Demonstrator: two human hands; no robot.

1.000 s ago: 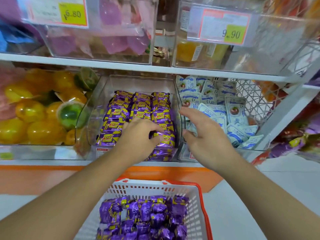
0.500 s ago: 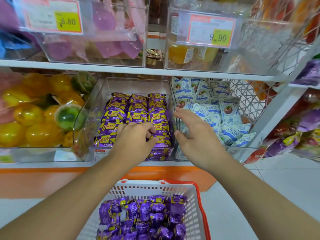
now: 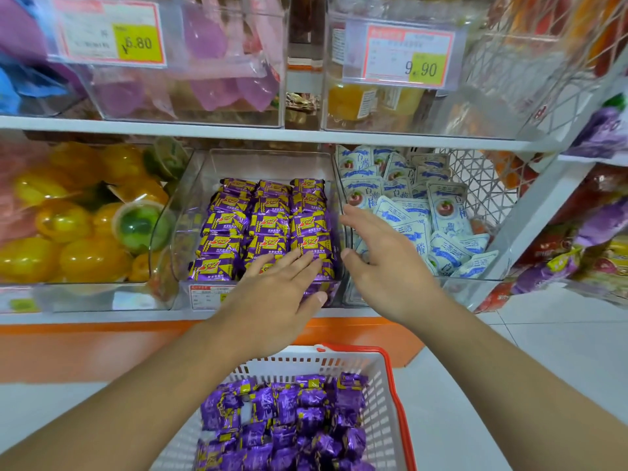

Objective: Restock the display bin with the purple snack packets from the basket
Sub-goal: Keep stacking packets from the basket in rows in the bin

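Left hand [image 3: 275, 294] lies flat, fingers straight, pressing the front purple foil snack packets [image 3: 268, 229] in the clear plastic display bin [image 3: 190, 212]; right hand [image 3: 384, 263] hovers wide and empty beside that bin. Below it, the white basket [image 3: 380, 402] holds more. Uneven pressing could topple rows.

shop, probably; price tags [image 3: 404, 56] on shelves [image 3: 238, 132]

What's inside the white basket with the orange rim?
The basket holds a loose heap of purple snack packets. The heap covers the basket's floor, and the arms and the picture's lower edge hide its near part.
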